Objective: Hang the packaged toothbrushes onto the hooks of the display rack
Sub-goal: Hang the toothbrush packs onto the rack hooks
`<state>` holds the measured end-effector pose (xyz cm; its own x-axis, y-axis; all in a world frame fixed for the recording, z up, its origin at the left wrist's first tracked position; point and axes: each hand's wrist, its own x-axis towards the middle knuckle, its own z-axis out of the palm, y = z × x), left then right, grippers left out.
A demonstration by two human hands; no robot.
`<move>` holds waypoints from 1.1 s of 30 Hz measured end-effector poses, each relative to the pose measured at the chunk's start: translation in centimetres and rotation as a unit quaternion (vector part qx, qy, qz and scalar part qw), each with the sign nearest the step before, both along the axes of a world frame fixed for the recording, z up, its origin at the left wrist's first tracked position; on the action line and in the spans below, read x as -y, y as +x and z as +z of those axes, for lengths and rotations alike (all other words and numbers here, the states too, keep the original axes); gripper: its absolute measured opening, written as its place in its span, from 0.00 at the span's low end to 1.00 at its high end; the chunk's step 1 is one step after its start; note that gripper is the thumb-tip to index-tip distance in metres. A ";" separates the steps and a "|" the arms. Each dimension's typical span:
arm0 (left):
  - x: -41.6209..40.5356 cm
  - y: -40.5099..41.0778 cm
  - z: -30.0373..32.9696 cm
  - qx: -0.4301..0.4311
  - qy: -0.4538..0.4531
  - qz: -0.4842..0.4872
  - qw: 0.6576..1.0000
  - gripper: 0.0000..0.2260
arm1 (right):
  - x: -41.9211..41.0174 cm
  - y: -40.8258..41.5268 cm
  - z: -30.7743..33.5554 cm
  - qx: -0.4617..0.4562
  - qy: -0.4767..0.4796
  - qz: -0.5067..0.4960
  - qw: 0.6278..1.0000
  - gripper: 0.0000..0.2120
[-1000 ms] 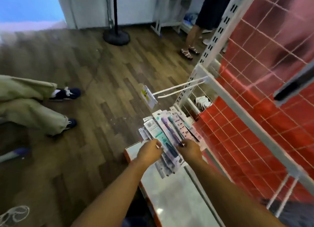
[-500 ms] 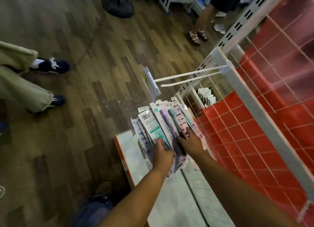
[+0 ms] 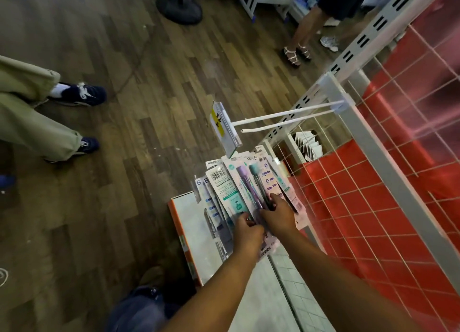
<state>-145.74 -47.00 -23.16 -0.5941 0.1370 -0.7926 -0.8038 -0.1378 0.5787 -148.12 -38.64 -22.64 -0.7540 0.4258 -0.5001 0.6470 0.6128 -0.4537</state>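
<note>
Now left hand (image 3: 247, 232) holds fanned stack of carded plastic toothbrush packs (image 3: 239, 190), higher than before, just below empty white double-prong wire hook (image 3: 286, 119); right hand (image 3: 277, 213) pinches purple pack. Next: threading.

Both arms outstretched — left hand (image 3: 249, 234), right hand (image 3: 278, 216) gripping, fingers curled.

Dim indoor light. The wood floor (image 3: 124, 157) smears with motion blur toward the upper left; wide-angle bending shows at the edges, and pale glare washes the red panel (image 3: 423, 70) at upper right.
</note>
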 end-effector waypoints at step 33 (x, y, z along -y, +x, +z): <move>2.0 0.5 -0.9 -0.163 -0.108 -0.087 0.977 0.08 | -1.5 -0.4 -3.0 -0.009 0.060 -0.025 0.998 0.18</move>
<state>-145.25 -49.04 -24.05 -0.8028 0.1100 -0.5860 -0.5716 0.1380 0.8089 -148.52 -37.17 -25.68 -0.7389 0.5195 -0.4292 0.6705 0.6302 -0.3915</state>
